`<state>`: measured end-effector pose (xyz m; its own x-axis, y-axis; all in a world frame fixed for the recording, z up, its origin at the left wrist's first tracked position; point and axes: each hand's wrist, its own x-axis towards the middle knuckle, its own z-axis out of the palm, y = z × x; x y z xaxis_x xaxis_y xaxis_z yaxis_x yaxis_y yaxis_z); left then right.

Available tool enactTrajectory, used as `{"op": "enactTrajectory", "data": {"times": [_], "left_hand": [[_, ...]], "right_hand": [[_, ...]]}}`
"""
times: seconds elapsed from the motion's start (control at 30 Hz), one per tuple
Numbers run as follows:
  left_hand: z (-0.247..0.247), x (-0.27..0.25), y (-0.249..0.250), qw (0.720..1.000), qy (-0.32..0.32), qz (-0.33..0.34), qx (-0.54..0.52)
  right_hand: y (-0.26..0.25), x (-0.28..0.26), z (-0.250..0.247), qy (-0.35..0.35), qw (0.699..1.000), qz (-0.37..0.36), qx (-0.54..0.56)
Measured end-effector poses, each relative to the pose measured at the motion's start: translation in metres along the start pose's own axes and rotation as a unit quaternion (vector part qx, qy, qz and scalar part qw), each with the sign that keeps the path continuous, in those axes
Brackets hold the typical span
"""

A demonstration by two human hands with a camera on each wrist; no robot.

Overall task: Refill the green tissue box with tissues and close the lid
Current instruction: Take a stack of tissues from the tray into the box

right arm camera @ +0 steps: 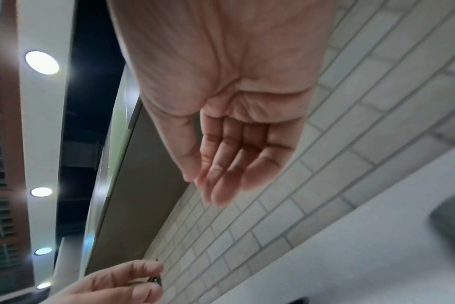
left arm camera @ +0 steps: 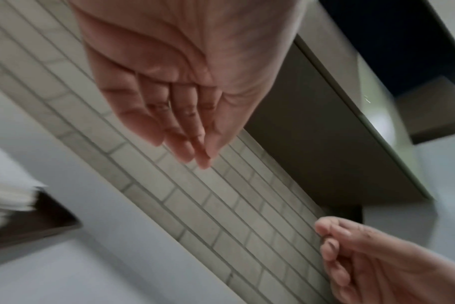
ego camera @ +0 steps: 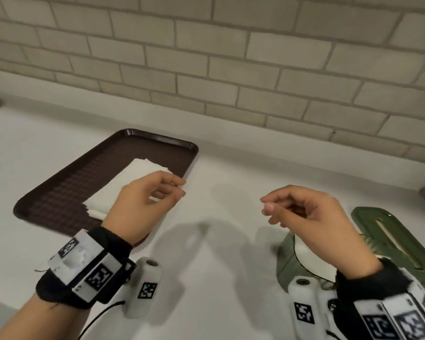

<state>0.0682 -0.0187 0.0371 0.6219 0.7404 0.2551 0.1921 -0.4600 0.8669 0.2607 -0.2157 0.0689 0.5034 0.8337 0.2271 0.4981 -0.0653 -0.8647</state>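
Both hands hang over the worktop (ego camera: 206, 303), fingers loose, holding nothing. The tissues (ego camera: 133, 177) lie under the left hand (ego camera: 142, 204), long side running near-left to far-right. The green box (ego camera: 286, 263) sits below the right hand (ego camera: 312, 217).

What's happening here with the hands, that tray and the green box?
A person is partway through refilling a green tissue box. Both hands are raised over the white counter and hold nothing: the left hand hovers above a stack of white tissues lying on a brown tray, and the right hand hovers above the open box. The box's slotted lid lies beside it, not yet closed.
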Motion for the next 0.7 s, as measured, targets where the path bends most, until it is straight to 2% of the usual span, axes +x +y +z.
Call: {"op": "enactTrajectory", "data": {"times": [0.13,0.43,0.53,0.7], "left_hand": [[-0.036,-0.009,-0.033,0.998,0.019,-0.043,-0.033],[-0.085,-0.016,-0.097,0.974,0.114,-0.141,-0.133],[-0.092,-0.012,-0.114,0.967,0.119,-0.172,-0.143],[-0.095,-0.006,-0.128,0.978,0.084,-0.180,-0.068]], "right_hand": [[-0.004,0.036,0.054,-0.030,0.999,0.013,0.012],[0.001,0.133,0.159,-0.105,0.989,0.036,-0.095],[0.008,0.169,0.185,-0.114,0.986,0.041,-0.118],[0.013,0.211,0.215,-0.125,0.972,0.052,-0.192]]}}
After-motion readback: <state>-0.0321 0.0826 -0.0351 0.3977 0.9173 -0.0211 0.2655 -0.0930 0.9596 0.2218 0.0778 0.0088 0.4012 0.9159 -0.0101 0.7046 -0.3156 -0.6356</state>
